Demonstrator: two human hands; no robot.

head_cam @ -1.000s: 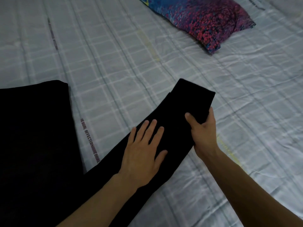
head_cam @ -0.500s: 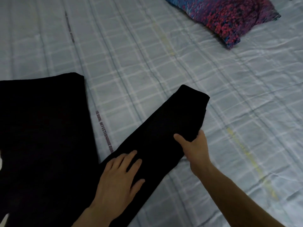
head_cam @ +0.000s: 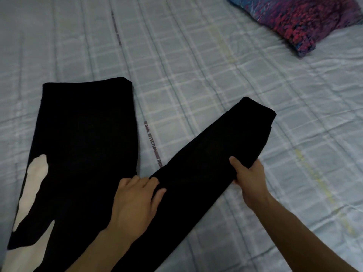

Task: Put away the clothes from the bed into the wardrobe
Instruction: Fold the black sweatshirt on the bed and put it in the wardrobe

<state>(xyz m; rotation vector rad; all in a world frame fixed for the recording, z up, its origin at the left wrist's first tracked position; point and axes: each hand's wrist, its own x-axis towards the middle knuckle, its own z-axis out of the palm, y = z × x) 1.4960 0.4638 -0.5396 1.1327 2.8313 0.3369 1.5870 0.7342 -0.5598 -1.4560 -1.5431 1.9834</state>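
Pinching the right edge of the black garment [head_cam: 206, 173], the right hand [head_cam: 250, 178] has its thumb on top of the cloth and its fingers curled beneath. The left hand [head_cam: 135, 201] lies palm down on the same garment where its two long parts meet, fingers bent and pressing the fabric, holding nothing round. The gripped part runs as a long strip from the near edge of the bed [head_cam: 196, 55] diagonally up to the right, its folded end pointing toward the far right corner. The other, wider part runs almost straight away from the person on the left, with a pale patch near its left edge. A red-and-blue patterned pillow [head_cam: 298, 18] lies at the far right corner, well apart.
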